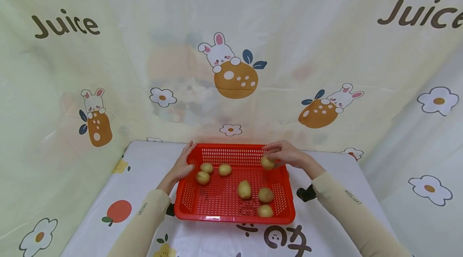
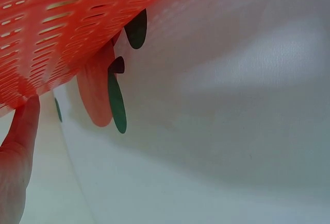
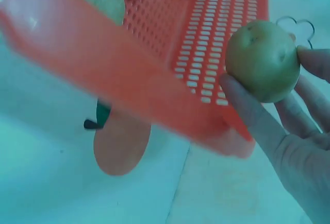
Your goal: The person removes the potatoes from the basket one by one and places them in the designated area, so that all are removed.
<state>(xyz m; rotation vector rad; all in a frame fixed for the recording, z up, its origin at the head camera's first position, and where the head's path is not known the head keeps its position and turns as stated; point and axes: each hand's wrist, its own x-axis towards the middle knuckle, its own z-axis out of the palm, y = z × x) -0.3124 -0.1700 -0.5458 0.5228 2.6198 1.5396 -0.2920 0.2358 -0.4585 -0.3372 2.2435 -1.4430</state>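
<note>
A red plastic basket [image 1: 224, 220] with slotted walls holds several potatoes. My left hand [image 1: 182, 165] grips its left rim near the back corner, thumb over the inner side. In the left wrist view a finger [image 2: 26, 131] meets the outside of the basket wall [image 2: 56, 33]. Over the back right corner my right hand [image 1: 285, 153] holds a potato [image 1: 267, 163] between thumb and fingers; the right wrist view shows this potato [image 3: 263, 62] at the fingertips, above the rim. Two potatoes [image 1: 203, 178] lie together at the left, one potato [image 1: 225, 170] beside them.
Three more potatoes lie toward the basket's front right, the nearest potato [image 1: 265, 211] against the front wall. A white printed cloth [image 1: 144, 168] covers the table under the basket. Behind it hangs a pale curtain [image 1: 289, 28] with rabbit and fruit prints.
</note>
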